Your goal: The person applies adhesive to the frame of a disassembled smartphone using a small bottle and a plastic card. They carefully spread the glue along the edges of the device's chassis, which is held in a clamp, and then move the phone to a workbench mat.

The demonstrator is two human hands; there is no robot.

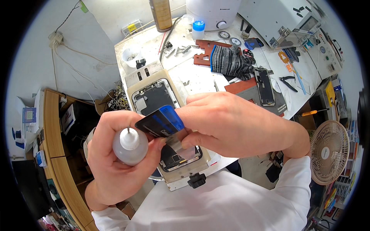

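Observation:
My left hand (108,169) is wrapped round a white squeeze bottle (130,153) with a needle tip, its thumb at the lower edge of a black-and-blue card (156,121). My right hand (227,123) is closed at that card and a thin, shiny flexible piece (174,144) beside it; which fingers bear which is partly hidden. Beneath both hands lies a phone (152,98) with a black inner face, set in a metal clamping fixture (143,75) with black knobs. The middle of the phone is hidden by my hands and the card.
Back on the white bench (125,50) are a spray can (160,15), a striped glove (227,61), an opened phone (265,87), cutters (288,84) and a white machine (269,19). A fan (329,152) stands at right, a wooden cabinet (54,138) at left.

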